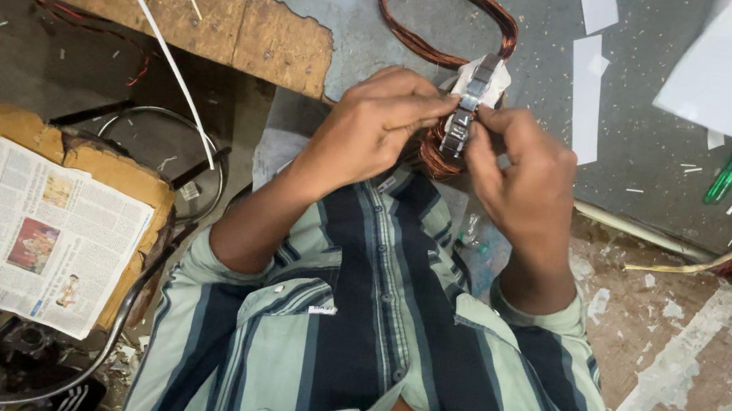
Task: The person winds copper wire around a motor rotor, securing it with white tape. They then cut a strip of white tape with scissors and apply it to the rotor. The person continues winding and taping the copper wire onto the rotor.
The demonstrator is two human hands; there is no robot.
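A small metal stator core (466, 106) wound with copper wire sits at the near edge of the grey workbench (642, 169), just above the person's striped shirt (368, 322). Its long axis runs almost straight away from the person, tilted slightly right at the far end, where white insulation paper shows. The left hand (375, 130) is closed on the core's left side, fingertips pinching at the metal stack. The right hand (525, 176) grips the right side, thumb and forefinger pressed together on the core. Both hands hide most of the copper winding below the core.

Just beyond the core lies a loop of copper wire (448, 15); its near end touches or passes behind the core. Right of the core, white paper strips (588, 94) lie on the bench, and farther right a green-handled tool (729, 173). Left of the core is a worn wooden board (211, 13), and well to the lower left a newspaper (47, 235) on cardboard.
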